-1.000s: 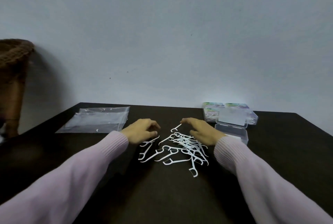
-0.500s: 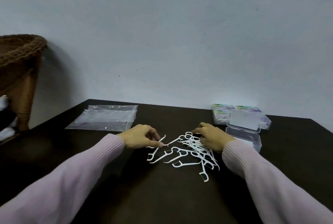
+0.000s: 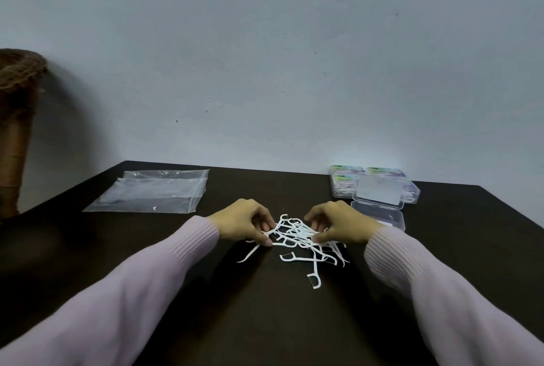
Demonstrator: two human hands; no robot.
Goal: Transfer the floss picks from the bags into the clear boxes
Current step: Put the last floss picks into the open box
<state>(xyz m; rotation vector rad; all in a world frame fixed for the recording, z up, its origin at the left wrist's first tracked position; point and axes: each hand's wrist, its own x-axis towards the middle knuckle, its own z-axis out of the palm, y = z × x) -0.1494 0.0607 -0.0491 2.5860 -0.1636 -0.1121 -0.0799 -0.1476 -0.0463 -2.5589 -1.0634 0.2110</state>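
The white floss picks (image 3: 300, 243) lie in a loose heap on the dark desk (image 3: 265, 321), and since half a second ago both hands have closed in on that heap from either side, bunching it tighter. The left hand (image 3: 244, 226) has its fingers curled, pinching picks at the heap's left edge, while the right hand (image 3: 341, 226) pinches picks at its right edge. Just right of the heap stands the open clear box (image 3: 379, 214) with closed boxes (image 3: 347, 181) behind it, and the flat empty bags (image 3: 153, 195) remain well to the heap's left.
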